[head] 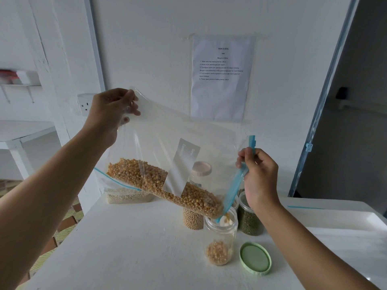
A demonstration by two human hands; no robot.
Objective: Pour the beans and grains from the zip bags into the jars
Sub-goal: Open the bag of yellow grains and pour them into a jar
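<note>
Free tabletop (136, 248) front-left, green lid (255, 258) right of open jar (221, 237), filled jars (192, 218) behind

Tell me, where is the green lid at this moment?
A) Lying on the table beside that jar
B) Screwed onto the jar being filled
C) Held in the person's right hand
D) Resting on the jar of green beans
A: the green lid lies on the table just right of the open jar, which is taking corn from the zip bag.

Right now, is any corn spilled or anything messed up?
Nothing stands out. The corn goes from the tilted zip bag straight into the open jar, with no kernels visible on the table. The green lid lies beside the jar.
</note>
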